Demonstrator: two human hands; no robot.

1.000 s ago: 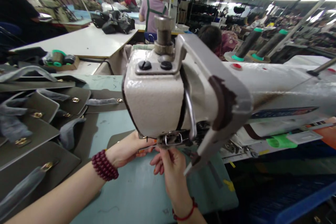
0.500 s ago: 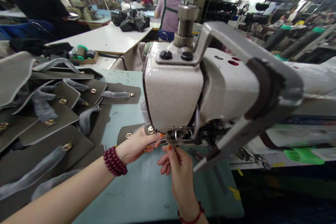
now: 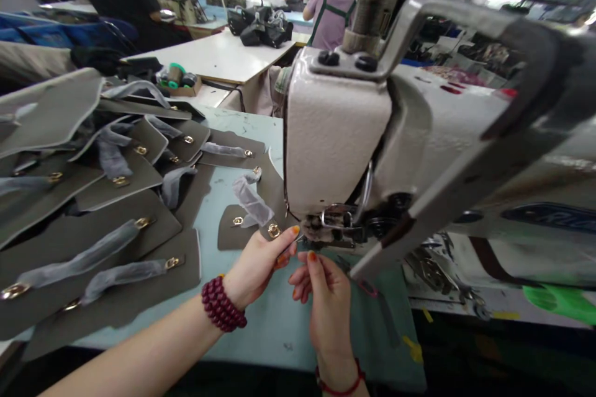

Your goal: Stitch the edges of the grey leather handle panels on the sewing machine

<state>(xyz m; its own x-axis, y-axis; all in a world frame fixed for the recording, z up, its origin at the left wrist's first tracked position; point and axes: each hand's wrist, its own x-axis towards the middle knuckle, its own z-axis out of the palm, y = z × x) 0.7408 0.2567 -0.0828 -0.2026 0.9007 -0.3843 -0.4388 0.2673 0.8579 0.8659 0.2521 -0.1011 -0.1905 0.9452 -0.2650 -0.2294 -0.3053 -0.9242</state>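
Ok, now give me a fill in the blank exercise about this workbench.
The left hand and right hand meet under the head of the ____ machine. The left wrist wears a bracelet of dark red ____. The grey pieces with gold clasps lie to the machine's ____. The fingernails are painted ____.
Missing words: sewing, beads, left, orange.

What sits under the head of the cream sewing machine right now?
Under the cream sewing machine head a metal presser assembly shows, with the left hand and right hand close by. A grey leather panel with brass clasp runs beneath. The needle is covered.
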